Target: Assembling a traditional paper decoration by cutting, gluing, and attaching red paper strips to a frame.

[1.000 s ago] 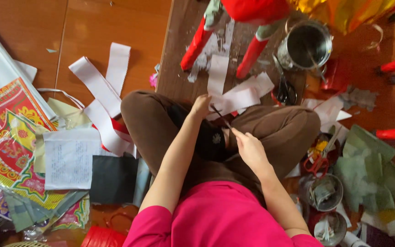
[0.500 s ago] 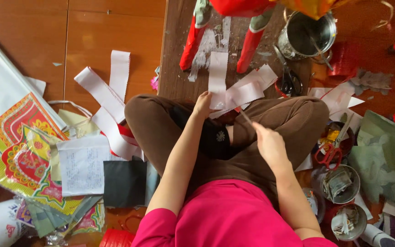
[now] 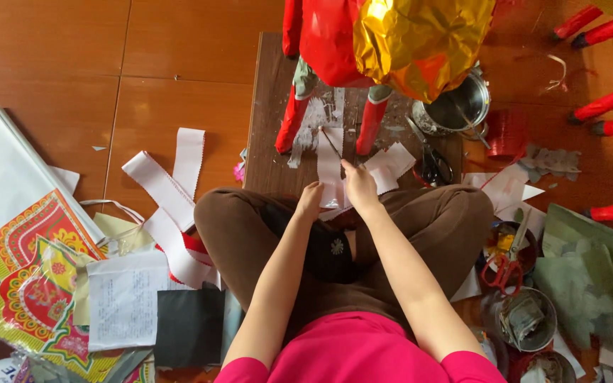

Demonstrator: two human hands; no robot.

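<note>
I sit cross-legged in brown trousers before a low dark wooden board [image 3: 267, 120]. A white paper strip [image 3: 330, 162] lies lengthwise on the board's near edge. My left hand [image 3: 311, 200] presses the strip's near end at the board edge. My right hand [image 3: 358, 186] pinches the strip beside it, and a thin stick [image 3: 330, 141] lies on the strip just beyond my fingers. A red and gold foil paper figure [image 3: 391, 39] stands on red legs [image 3: 291, 120] at the board's far side.
Black scissors [image 3: 431, 159] and a metal pot [image 3: 459, 106] sit at the board's right. White paper strips [image 3: 168, 195] and colourful printed sheets [image 3: 33, 269] lie on the floor at left. Red-handled scissors [image 3: 505, 266], tins [image 3: 526, 319], green paper [image 3: 590, 269] and red sticks [image 3: 608, 99] crowd the right.
My right hand has moved forward from my lap to the paper strip on the board. The view has shifted so the foil figure now fills the top.
</note>
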